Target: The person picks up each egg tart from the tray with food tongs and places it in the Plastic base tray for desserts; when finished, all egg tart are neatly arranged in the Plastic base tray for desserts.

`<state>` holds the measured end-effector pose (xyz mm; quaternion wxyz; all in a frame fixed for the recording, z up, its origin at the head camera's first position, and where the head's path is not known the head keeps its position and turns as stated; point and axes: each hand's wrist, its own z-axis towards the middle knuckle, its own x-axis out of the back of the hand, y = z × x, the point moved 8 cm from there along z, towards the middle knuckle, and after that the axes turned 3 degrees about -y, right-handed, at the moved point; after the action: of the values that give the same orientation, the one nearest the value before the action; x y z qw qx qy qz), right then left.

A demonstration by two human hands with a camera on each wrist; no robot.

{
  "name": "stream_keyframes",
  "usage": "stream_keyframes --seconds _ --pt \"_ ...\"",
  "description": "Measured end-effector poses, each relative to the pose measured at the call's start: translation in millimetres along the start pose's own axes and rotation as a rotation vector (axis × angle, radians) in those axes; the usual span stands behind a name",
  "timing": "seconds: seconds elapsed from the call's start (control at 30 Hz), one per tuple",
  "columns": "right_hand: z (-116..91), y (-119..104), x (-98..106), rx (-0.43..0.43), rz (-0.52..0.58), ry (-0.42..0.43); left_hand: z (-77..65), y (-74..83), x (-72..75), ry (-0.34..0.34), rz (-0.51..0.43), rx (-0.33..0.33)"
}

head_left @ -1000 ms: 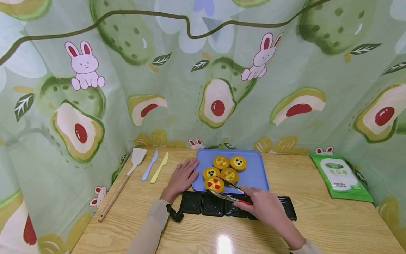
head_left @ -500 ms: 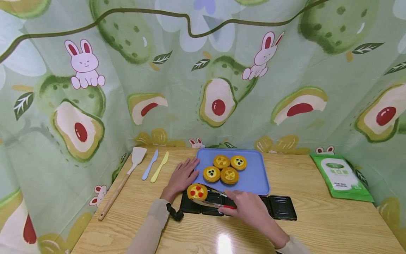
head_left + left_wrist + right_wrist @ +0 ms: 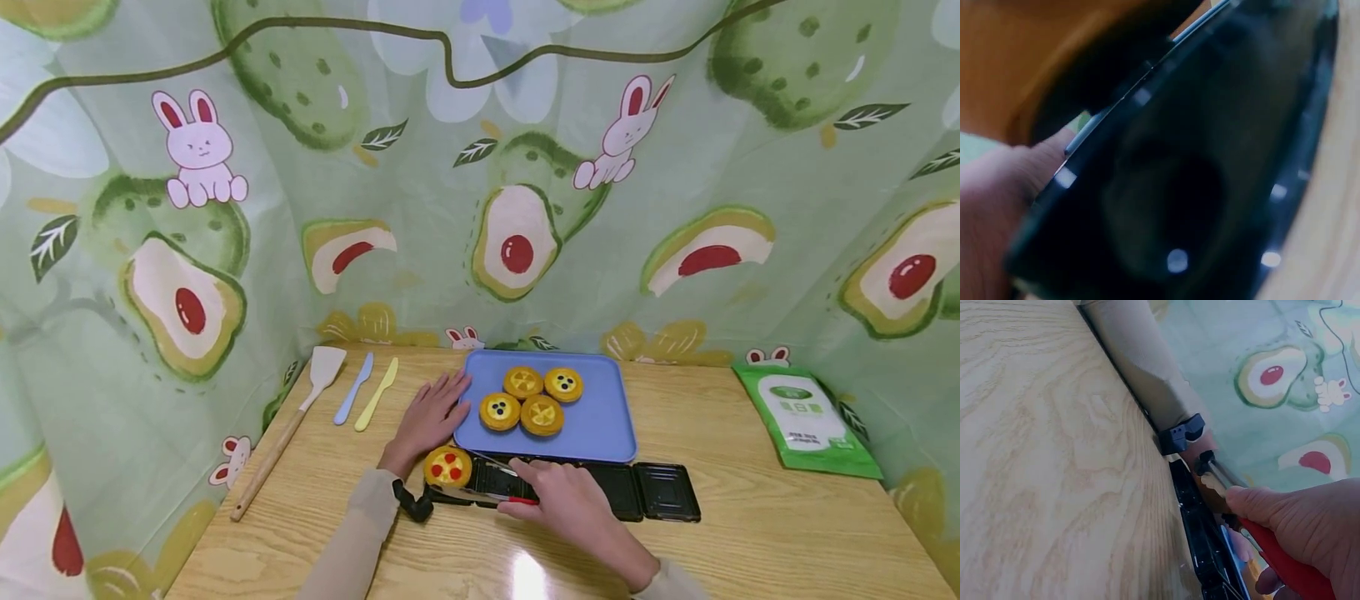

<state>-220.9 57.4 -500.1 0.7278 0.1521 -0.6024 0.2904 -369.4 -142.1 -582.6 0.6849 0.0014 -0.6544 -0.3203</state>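
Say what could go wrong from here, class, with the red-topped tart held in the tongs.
The red-topped tart, held between the tongs, might slip and land askew on the left end of the black tray.
The black wrist device on the left arm is close to the tart, so a shift there could bump it.
The tongs, gripped by the right hand, reach across the tray, so opening them might nudge it.

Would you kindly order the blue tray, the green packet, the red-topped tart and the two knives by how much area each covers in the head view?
1. blue tray
2. green packet
3. red-topped tart
4. yellow knife and blue knife: too alike to rank.
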Motion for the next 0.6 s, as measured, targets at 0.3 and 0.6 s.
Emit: stream_keyframes --seconds 0.3,0.6 --pt "0.1 -0.6 -4.2 -0.024 -0.028 -0.019 -0.2 1.3 4.0 -0.019 0.007 0.017" --pt "-0.9 1.7 -8.0 -0.059 -0.032 -0.056 1.2 -0.7 2.1 -0.055 -0.046 0.007"
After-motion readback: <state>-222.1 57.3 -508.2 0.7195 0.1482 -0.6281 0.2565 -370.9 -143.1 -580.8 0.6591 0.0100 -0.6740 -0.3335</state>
